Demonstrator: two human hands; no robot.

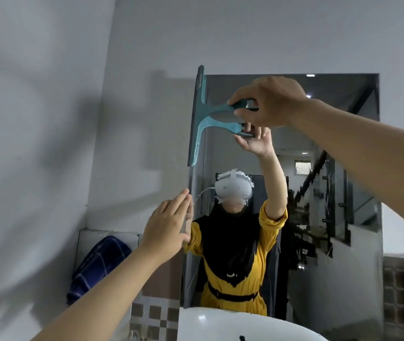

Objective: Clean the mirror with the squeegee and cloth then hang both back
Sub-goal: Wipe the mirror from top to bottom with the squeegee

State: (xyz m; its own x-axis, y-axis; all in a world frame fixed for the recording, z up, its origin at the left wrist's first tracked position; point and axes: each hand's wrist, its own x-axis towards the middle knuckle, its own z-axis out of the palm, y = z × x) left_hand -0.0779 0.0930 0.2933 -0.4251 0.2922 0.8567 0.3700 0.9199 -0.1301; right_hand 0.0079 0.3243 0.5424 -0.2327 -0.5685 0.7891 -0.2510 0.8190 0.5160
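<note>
A tall mirror (344,124) hangs on the grey wall above a basin. My right hand (270,102) grips the handle of a teal squeegee (202,114), whose blade stands upright along the mirror's upper left edge. My left hand (167,223) lies flat with straight fingers against the mirror's left edge, lower down. A dark blue checked cloth (97,264) hangs on the wall at the lower left, apart from both hands. The mirror reflects me and the raised arm with the squeegee.
A white basin (220,326) sits below the mirror at the bottom middle. Brown and white tiles (156,316) line the wall beside it. A tiled wall section (398,291) stands at the right of the mirror. Bare grey wall fills the left and top.
</note>
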